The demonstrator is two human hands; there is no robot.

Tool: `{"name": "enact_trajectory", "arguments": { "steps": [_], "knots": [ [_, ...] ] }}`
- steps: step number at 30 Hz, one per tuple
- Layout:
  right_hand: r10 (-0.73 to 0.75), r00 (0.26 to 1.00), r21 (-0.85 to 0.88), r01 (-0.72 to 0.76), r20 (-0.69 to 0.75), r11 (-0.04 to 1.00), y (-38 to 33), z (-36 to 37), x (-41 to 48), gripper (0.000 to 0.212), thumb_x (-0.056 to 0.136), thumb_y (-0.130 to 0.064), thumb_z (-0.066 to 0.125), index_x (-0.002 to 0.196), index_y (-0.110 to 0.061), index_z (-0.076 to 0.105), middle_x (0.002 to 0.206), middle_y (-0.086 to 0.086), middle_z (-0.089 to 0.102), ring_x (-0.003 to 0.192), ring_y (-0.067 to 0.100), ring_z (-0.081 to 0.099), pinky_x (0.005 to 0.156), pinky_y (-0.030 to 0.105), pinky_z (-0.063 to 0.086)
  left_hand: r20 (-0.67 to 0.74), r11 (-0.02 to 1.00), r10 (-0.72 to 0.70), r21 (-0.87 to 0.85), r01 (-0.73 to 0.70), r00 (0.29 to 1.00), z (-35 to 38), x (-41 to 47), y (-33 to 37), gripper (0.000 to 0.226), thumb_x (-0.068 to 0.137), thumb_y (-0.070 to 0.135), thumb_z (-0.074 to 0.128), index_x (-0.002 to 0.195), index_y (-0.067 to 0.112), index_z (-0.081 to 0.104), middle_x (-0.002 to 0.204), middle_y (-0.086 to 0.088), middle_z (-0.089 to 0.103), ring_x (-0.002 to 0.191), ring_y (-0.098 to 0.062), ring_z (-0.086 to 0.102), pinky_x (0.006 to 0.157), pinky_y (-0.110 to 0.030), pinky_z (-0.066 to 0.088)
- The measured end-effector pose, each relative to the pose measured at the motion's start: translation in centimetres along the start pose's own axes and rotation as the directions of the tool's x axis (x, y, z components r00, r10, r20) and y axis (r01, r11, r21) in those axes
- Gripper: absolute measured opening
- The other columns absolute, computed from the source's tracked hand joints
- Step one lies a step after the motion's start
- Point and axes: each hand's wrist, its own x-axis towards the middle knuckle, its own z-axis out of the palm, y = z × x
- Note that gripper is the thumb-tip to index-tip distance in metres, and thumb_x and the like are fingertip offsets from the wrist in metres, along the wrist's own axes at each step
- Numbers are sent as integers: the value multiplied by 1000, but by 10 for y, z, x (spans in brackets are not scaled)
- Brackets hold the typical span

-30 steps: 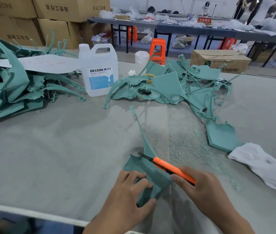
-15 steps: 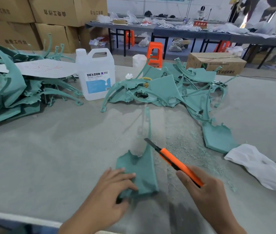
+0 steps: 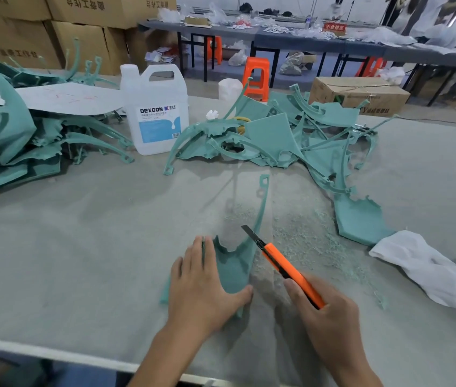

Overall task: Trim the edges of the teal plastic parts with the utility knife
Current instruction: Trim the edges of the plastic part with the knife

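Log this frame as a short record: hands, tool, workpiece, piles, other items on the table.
left hand: flat on the teal part, pressing it to the table
right hand: gripping the utility knife
knife: blade out, tip beside the part's thin arm
shavings: scattered right of the part
left pile: teal parts under a white sheet
far pile: tangled teal parts
jug: white, upright between the piles
cloth: white, right edge
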Motion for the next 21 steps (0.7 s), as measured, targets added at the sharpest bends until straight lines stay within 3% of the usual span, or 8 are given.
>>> {"name": "enact_trajectory", "arguments": {
  "steps": [3, 7, 12, 15, 18, 21],
  "knots": [
    [3, 1000, -26, -3, 19, 1000, 2, 3, -2, 10, 79, -54, 69, 86, -49, 71, 73, -14, 68, 67, 3, 63, 64, 15, 46, -8, 997, 75, 6, -75, 997, 0, -2, -13, 125, 61, 92, 24, 159, 20, -3, 167, 0, -1, 153, -12, -2, 121, -33, 5],
    [13, 999, -113, -8, 46, 994, 7, 7, -2, 10, 79, -39, 80, 86, -33, 76, 66, -8, 66, 63, 5, 62, 64, 28, 49, 8, 997, 80, 18, -80, 997, -1, -2, -11, 122, 64, 91, 25, 159, 20, -2, 167, 0, 0, 153, -12, -2, 121, -33, 6],
    [45, 996, -105, -53, -79, 993, 6, 6, -1, 14, 80, -40, 76, 76, -29, 69, 58, -5, 58, 58, 12, 57, 58, 23, 44, 12, 997, 82, 1, -82, 997, 0, -3, -14, 122, 65, 91, 25, 159, 19, -3, 167, -1, -2, 153, -14, -3, 121, -34, 6],
    [-10, 999, -147, 5, -32, 989, 2, 5, -5, 11, 78, -34, 82, 78, -30, 71, 56, -7, 58, 52, 12, 56, 59, 29, 44, 3, 997, 83, 1, -83, 997, 2, -2, -13, 121, 65, 90, 26, 159, 19, -3, 167, -1, -2, 152, -15, -1, 121, -35, 7],
    [-19, 1000, -136, 16, -22, 991, -3, 5, -6, 13, 78, -38, 79, 74, -37, 68, 54, -9, 55, 51, 9, 52, 55, 25, 42, 5, 997, 80, 5, -80, 997, 3, -2, -15, 121, 65, 91, 26, 159, 20, -3, 167, 0, -3, 152, -15, -1, 121, -35, 7],
    [23, 995, -133, -36, -100, 990, -3, 4, -2, 9, 82, -33, 80, 84, -35, 71, 55, -9, 56, 52, 12, 53, 55, 28, 43, 2, 997, 79, -15, -79, 997, 3, -2, -15, 121, 65, 91, 26, 159, 21, -5, 166, 1, -4, 152, -14, -2, 121, -35, 6]
  ]
}}
